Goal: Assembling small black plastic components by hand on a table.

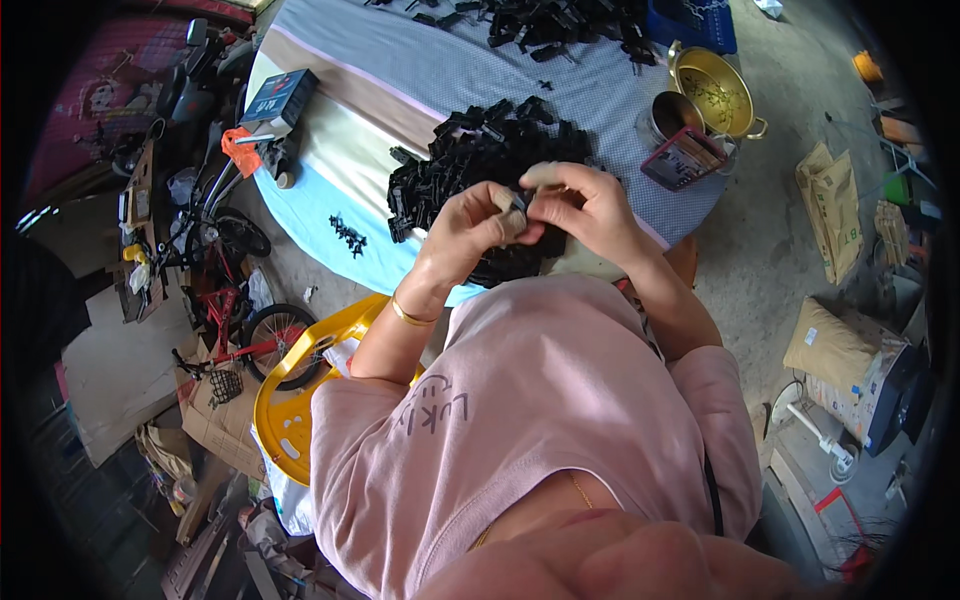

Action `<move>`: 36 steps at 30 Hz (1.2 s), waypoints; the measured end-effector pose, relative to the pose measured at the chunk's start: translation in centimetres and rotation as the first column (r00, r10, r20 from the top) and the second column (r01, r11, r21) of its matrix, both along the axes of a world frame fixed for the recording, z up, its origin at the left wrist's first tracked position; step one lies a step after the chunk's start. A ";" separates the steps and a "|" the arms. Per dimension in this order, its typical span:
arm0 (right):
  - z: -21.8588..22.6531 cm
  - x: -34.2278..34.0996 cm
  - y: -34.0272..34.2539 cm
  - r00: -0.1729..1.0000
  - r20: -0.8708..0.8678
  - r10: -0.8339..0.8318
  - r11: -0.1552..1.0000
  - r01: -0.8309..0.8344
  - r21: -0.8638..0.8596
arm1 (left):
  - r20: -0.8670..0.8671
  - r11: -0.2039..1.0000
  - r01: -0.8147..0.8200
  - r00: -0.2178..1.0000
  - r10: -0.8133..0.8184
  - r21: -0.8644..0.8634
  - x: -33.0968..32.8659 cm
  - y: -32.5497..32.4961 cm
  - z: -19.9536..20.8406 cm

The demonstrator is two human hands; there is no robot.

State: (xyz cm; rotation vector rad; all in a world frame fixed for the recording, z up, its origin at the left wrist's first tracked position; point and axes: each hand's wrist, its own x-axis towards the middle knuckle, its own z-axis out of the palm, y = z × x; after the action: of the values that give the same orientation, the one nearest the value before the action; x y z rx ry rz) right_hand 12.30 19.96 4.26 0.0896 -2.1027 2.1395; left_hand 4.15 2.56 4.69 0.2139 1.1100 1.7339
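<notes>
My left hand [478, 222], with a gold bangle at its wrist, is closed in a pinch on a small dark plastic part [520, 201]. Facing it, my right hand [582, 205] closes its thumb and fingers at the same part, and the fingertips of both hands nearly meet. Pale covers show on some fingertips. The fingers hide most of the part, so its exact kind cannot be made out. Just beyond and beneath both hands spreads a heap of small black plastic parts [440, 180] on the cloth-covered table [345, 125].
A second heap of black parts [560, 22] lies at the far edge by a blue basket [692, 28]. At the right are a gold pot [742, 75] and a propped phone [684, 158]. Far left holds a blue box [282, 102]; a small black cluster [348, 236] sits nearer. A yellow chair [285, 400] stands left.
</notes>
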 end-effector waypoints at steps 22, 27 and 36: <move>-0.2 -0.2 -2.2 0.972 -0.057 -0.228 0.949 0.235 0.211 | -0.656 0.959 -0.282 0.724 0.212 -0.002 0.7 0.9 -0.2; -1.1 -0.8 -2.4 0.971 0.014 -0.238 0.960 0.233 0.156 | -0.906 0.931 -0.364 0.389 0.167 0.015 0.3 1.7 -0.5; -5.8 -5.9 0.5 0.892 0.452 0.010 0.984 0.072 -0.163 | -0.964 0.895 -0.419 0.262 -0.045 -0.156 -3.3 2.0 -2.3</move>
State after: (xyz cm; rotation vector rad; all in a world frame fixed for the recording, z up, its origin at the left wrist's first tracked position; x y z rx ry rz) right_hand 6.45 20.42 -1.58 -0.5081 -2.0903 2.5050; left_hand 0.90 4.59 2.36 1.0416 2.4696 1.4440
